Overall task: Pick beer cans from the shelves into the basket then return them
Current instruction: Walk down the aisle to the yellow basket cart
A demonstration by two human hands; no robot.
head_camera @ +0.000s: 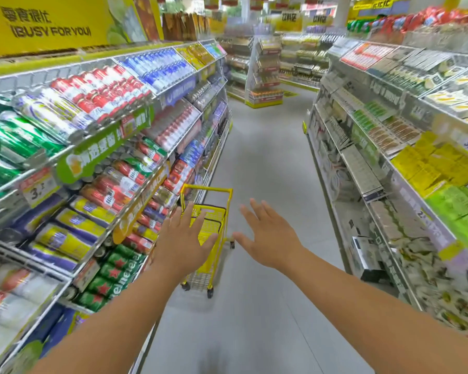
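A small yellow wheeled basket [214, 217] with a tall handle stands on the aisle floor close to the left shelves. Both my arms stretch forward toward it. My left hand [184, 236] is spread flat with straight fingers, overlapping the basket's left side in view, holding nothing. My right hand [265, 238] is spread open just right of the basket, empty. The left shelves [135, 195] carry rows of beer cans: red and white cans [103, 90], green cans [8, 141], yellow and purple cans [65, 238], and green star-marked cans [114, 276].
Grey floor [262, 157] runs ahead between the left beer shelves and the right shelves [389, 163] of boxed and bagged goods. A display stand [265, 74] sits at the aisle's far end. A dark box [365, 255] lies low on the right shelf.
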